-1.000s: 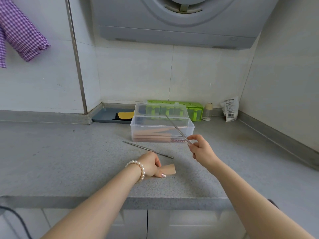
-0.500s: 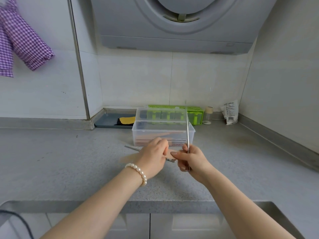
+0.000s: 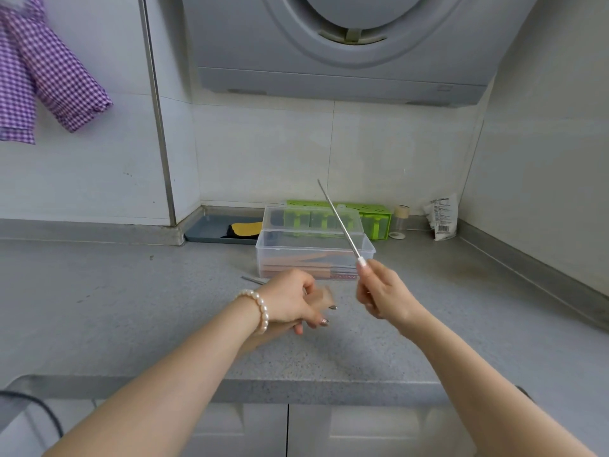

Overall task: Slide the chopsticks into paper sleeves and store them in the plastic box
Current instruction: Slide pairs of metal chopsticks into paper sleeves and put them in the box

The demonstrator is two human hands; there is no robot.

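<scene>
The right hand [image 3: 384, 293] pinches one metal chopstick [image 3: 339, 219] near its bottom end, and the stick leans up and away in front of the plastic box [image 3: 314, 255]. The left hand [image 3: 291, 300], just in front of the box, curls round a blurry paper sleeve [image 3: 324, 296]. I think the sleeving step is starting. Next, the stick's end must meet the sleeve's open mouth. Another chopstick [image 3: 252, 280] lies by the box.
</scene>
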